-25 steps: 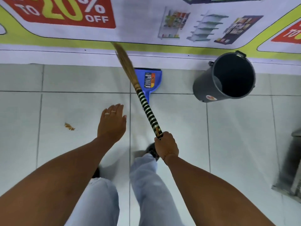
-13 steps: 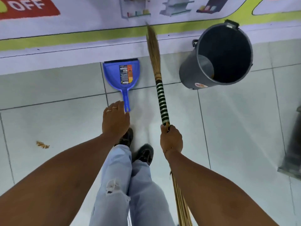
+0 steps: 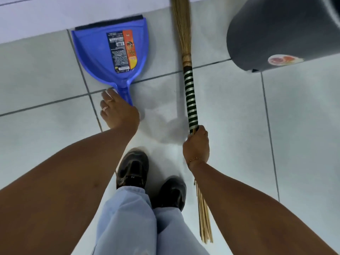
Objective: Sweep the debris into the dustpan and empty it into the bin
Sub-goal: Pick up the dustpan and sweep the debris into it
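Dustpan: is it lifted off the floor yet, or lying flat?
Lying flat. The dustpan rests on the floor tiles, label side up, its lip against the wall base; the left hand covers its handle end.

Bright, soft shadows, wide-angle edge distortion

A: Non-task stuff? Pale grey tiled floor [image 3: 303, 135], dark grout lines.
B: Two black shoes [image 3: 132, 170], left one further forward. Light blue jeans [image 3: 128, 223] below them.
A: White strip [image 3: 36, 19] along the top edge.
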